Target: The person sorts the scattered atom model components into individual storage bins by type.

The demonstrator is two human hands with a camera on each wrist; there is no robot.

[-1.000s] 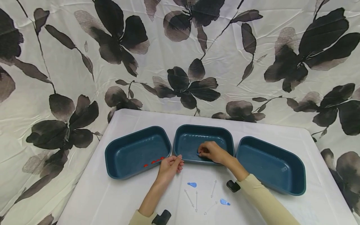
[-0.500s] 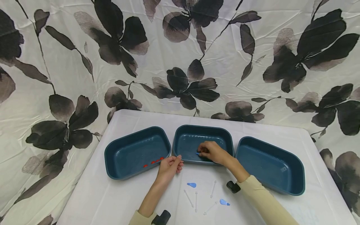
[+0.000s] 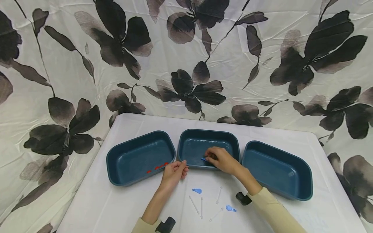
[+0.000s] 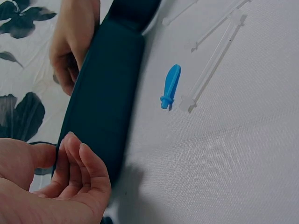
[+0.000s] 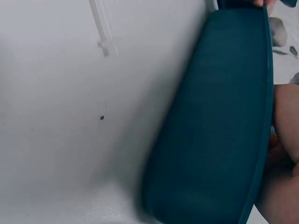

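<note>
Blue piece (image 3: pixel 203 159) shows at the fingertips of the right hand (image 3: pixel 221 160), inside the middle tray (image 3: pixel 201 145), low and near its front wall; thumb and forefinger seem to pinch it, and whether it also touches the tray floor I cannot tell. Left hand (image 3: pixel 172 173) has the same tray by its rim near the left front corner, thumb on one side and curled fingers on the other, as the left wrist view shows. Red pieces (image 3: pixel 157 168) line the front edge of the left tray (image 3: pixel 137 155), just beside that hand. On the white table (image 3: pixel 122 207), in front of the middle tray, lie two loose blue ones (image 3: pixel 197 191), narrow ends pointing opposite ways, and four clear sticks (image 3: pixel 202 208) at different angles. To the right stands the right tray (image 3: pixel 271 168), turned at a slant. Behind the table hangs a flowered cloth (image 3: pixel 163 58).
</note>
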